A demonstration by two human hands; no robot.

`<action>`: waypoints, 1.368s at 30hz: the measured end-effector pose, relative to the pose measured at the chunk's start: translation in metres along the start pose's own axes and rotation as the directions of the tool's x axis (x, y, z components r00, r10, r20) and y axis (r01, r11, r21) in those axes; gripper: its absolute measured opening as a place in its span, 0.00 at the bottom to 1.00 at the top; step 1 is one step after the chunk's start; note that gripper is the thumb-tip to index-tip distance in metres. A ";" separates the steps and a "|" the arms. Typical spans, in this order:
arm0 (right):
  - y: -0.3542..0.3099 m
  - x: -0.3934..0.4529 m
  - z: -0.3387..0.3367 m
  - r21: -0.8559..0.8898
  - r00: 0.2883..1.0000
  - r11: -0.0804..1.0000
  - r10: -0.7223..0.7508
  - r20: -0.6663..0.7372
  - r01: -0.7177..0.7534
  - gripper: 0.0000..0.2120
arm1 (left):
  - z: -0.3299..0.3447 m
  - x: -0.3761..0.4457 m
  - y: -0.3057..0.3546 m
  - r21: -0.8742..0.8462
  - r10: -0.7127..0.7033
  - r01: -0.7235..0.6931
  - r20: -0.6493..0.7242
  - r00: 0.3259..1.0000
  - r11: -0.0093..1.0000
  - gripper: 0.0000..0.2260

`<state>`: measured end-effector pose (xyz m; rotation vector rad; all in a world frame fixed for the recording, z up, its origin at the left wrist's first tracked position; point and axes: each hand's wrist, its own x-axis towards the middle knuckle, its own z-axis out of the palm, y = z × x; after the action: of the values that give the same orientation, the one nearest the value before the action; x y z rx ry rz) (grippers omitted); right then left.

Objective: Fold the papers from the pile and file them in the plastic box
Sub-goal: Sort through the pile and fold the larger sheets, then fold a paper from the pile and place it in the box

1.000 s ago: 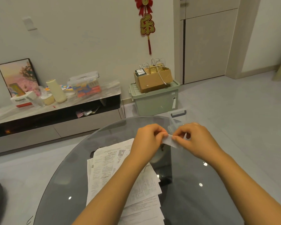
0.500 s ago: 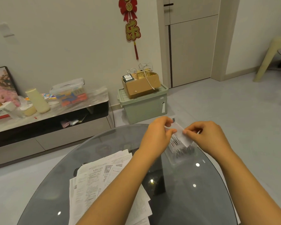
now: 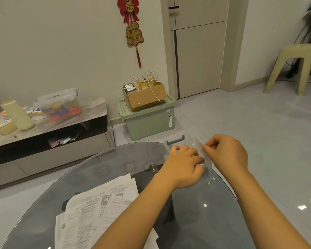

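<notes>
A tiled room with a pale wall holds a round smoked-glass worktop [image 3: 115,169] in the near part of the scene. On its near left side lies the pile of printed papers [image 3: 97,211], fanned out loosely. At the far right edge of the worktop stands the clear plastic box [image 3: 180,142] with a grey handle, its walls hard to make out against the floor. The right hand [image 3: 226,153] pinches a small folded paper [image 3: 202,150] between thumb and fingertips, holding it over the box. The left hand [image 3: 185,166] is just beside it, fingers curled down at the box; whether its grip holds anything cannot be told. Farther off, a green storage bin [image 3: 149,119] carries a cardboard box [image 3: 145,96], and a low cabinet [image 3: 48,133] stands along the left wall.
</notes>
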<state>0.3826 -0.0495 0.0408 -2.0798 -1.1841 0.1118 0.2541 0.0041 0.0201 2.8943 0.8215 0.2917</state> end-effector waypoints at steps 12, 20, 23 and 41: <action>-0.003 0.000 0.016 -0.211 0.996 0.973 -0.088 0.031 0.093 0.05 | 0.004 -0.008 -0.011 0.019 -0.035 0.036 -0.071 0.997 0.999 0.33; -0.012 0.002 0.022 -0.446 0.986 0.892 0.003 0.166 0.072 0.07 | 0.010 -0.011 -0.013 -0.128 -0.072 0.056 -0.120 0.990 0.990 0.29; -0.009 0.002 0.020 -0.340 0.979 0.939 0.022 0.202 0.050 0.07 | 0.009 -0.010 -0.014 -0.163 -0.102 0.085 -0.102 0.990 0.983 0.27; 0.001 0.005 0.000 0.074 0.975 0.997 0.005 0.223 -0.022 0.12 | -0.005 0.000 -0.008 0.012 -0.120 0.120 0.019 0.993 0.993 0.27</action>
<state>0.3862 -0.0462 0.0410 -2.0484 -1.2771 0.4003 0.2487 0.0113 0.0239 2.8381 0.9923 0.2463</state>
